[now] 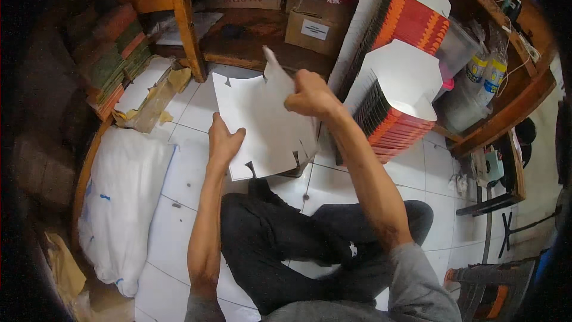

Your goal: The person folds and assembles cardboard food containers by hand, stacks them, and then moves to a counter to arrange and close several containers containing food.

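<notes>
A white cardboard blank [262, 125] with small notches along its edges is held up over my crossed legs. My left hand [225, 138] grips its left edge, thumb on the white face. At the upper right, my right hand [311, 94] is closed on the opposite side, where the card bends upward. To the right stand two tall stacks of nested card pieces; the nearer stack [396, 116] has red and orange printed edges and a white inner face on top. Behind it rises the farther stack [411, 21].
A white plastic-wrapped bundle [125, 197] lies on the tiled floor [179, 232] at left. Green and red stacks [116, 53] stand behind it. A wooden shelf [268, 50] holds a cardboard box [314, 27]. Clear plastic-wrapped bottles [485, 71] stand at right, with a stool [488, 289] nearer.
</notes>
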Tool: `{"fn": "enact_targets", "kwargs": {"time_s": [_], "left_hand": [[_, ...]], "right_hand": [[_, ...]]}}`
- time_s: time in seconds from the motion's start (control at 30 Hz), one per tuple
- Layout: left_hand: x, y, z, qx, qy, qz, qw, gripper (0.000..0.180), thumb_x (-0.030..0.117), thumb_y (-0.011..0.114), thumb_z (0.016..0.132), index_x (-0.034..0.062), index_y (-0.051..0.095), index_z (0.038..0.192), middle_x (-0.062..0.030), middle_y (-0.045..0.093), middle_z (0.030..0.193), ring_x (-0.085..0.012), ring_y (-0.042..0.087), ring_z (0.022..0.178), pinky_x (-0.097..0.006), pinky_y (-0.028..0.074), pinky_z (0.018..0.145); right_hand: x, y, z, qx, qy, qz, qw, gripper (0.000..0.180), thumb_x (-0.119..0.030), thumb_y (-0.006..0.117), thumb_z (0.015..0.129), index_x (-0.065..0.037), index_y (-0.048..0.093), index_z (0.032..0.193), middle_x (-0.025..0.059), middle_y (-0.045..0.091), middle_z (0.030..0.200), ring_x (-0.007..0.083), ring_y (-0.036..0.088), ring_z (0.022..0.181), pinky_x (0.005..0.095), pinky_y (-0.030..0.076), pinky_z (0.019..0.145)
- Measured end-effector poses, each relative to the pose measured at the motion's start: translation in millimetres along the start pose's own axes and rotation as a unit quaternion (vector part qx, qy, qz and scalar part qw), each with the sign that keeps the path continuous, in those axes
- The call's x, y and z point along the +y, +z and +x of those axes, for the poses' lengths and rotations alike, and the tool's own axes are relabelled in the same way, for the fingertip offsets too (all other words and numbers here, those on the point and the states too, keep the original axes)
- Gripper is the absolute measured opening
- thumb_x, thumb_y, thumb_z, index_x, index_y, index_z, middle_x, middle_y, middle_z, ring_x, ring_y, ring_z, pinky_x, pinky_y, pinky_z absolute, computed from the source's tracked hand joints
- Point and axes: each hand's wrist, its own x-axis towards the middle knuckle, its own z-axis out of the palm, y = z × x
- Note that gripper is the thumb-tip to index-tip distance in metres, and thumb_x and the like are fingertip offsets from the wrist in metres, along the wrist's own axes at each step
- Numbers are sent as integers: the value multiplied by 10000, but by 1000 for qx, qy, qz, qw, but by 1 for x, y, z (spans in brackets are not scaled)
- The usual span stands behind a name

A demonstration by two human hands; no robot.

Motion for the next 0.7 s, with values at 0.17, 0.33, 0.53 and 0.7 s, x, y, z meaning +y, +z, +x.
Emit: {"fn": "enact_targets", "kwargs": {"time_s": [0.17,0.33,0.53,0.7], "left_hand": [[33,1,-3,-27,5,6,1000,504,90,723,749,-97,496,1159,-280,681,1043,-395,684,980,-449,523,904],[-25,0,8,-29,36,-166,985,389,75,727,810,-58,545,1126,-185,710,1026,-339,693,921,-409,535,827],[-41,1,-15,-21,-42,-242,969,301,71,701,856,-40,611,1121,-85,703,970,-172,655,816,-309,519,690],[-24,11,-25,-55,-177,-302,935,350,8,672,829,-85,623,1163,-158,699,1041,-240,692,871,-349,573,781]], "right_hand": [[-37,29,12,-36,-6,-76,996,360,-204,701,626,46,724,884,286,706,913,393,722,880,447,568,817],[-91,87,23,-101,-95,-115,984,374,-258,723,653,3,752,919,239,726,988,363,721,958,441,577,832],[-107,104,31,-154,-131,-196,960,367,-217,691,656,-5,760,947,209,735,996,331,724,968,421,578,817],[34,18,76,-4,-51,-48,998,352,-186,774,693,42,723,955,215,738,941,325,734,797,422,586,710]]}}
